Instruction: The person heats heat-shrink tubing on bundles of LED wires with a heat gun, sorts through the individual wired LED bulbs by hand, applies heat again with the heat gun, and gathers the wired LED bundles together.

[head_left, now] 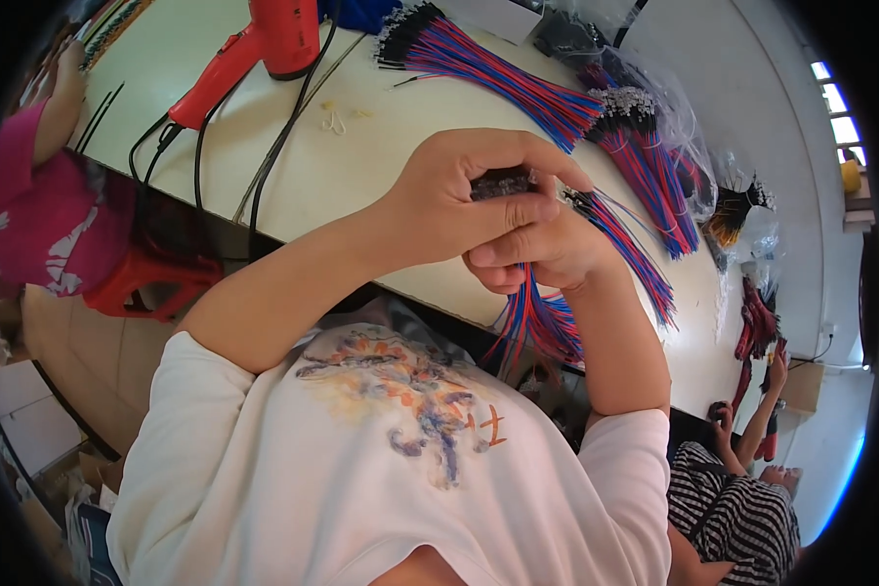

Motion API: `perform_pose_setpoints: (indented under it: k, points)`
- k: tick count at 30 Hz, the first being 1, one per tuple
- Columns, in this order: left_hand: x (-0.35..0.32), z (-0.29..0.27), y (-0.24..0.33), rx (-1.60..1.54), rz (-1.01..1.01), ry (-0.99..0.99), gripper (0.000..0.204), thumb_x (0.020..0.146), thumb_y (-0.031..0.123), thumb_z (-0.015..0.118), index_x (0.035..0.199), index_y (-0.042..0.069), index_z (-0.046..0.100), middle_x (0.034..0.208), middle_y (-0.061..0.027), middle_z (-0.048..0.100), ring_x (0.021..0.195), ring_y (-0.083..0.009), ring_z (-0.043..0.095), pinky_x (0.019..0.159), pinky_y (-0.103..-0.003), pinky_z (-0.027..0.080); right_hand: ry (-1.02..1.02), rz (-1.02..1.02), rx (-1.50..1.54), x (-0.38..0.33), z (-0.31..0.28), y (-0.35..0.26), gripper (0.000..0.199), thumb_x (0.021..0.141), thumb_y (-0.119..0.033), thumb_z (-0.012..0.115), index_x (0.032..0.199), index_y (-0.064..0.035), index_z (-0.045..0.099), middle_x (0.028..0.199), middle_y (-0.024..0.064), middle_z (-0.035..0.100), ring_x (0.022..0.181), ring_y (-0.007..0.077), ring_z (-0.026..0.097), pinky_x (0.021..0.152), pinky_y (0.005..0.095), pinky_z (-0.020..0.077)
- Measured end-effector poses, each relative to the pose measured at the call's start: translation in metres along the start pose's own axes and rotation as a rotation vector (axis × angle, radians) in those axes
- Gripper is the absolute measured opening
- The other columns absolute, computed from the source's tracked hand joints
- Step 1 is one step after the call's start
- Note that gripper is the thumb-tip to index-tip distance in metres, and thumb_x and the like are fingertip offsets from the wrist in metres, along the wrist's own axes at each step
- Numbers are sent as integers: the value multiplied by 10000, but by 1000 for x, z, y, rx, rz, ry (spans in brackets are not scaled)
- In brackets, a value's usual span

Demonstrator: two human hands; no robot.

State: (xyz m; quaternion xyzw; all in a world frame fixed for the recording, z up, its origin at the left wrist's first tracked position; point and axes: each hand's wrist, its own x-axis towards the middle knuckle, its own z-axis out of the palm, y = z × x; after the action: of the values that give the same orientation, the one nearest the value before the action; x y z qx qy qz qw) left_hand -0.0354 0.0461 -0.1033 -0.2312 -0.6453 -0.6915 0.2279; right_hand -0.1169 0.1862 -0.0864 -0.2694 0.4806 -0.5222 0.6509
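Dangling red-blue wires (549, 320), ends (503, 184) seemingly dark

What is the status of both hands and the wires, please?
Right hand gripping red-blue wire bundle. Left hand cupped around its dark end. Second bundle close by.

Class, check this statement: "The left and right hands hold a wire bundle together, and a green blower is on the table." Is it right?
Not quite: the blower is red, not green, as the head view shows. The rest stands: the left hand and right hand hold a wire bundle together, and the blower is on the table.
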Motion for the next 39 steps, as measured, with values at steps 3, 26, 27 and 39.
perform_pose_setpoints:
  k: [3, 26, 27, 39]
  points:
    - [-1, -3, 4, 76, -70, 32, 150, 868, 10, 627, 1012, 16, 666, 822, -21, 631, 756, -75, 583, 696, -209, 474, 109, -163, -151, -2, 6, 4, 245, 792, -196, 735, 847, -21, 573, 621, 16, 514, 609, 137, 519, 587, 284, 435]
    - [-62, 20, -12, -869, -901, 314, 244, 850, 75, 667, 1079, -1, 632, 1009, -71, 665, 887, -154, 638, 797, -285, 524, 726, 174, -258, -76, 60, 34, 337, 984, -247, 438, 1166, 17, 544, 650, 56, 560, 423, 55, 363, 411, 195, 284]
    - [-62, 24, -9, -925, -871, 382, 238, 854, 75, 663, 1072, -12, 623, 1006, -77, 660, 883, -145, 633, 792, -281, 527, 780, 162, -202, -78, 60, 38, 322, 979, -229, 444, 1165, 16, 540, 644, 64, 558, 414, 60, 362, 402, 199, 284]
    - [-77, 27, -19, -855, -975, 334, 214, 830, 153, 722, 948, -14, 659, 863, -74, 667, 774, -149, 634, 735, -274, 516, 956, 114, -113, -88, 65, 64, 235, 937, -199, 543, 1050, 7, 550, 546, 42, 491, 368, 66, 324, 349, 216, 241]
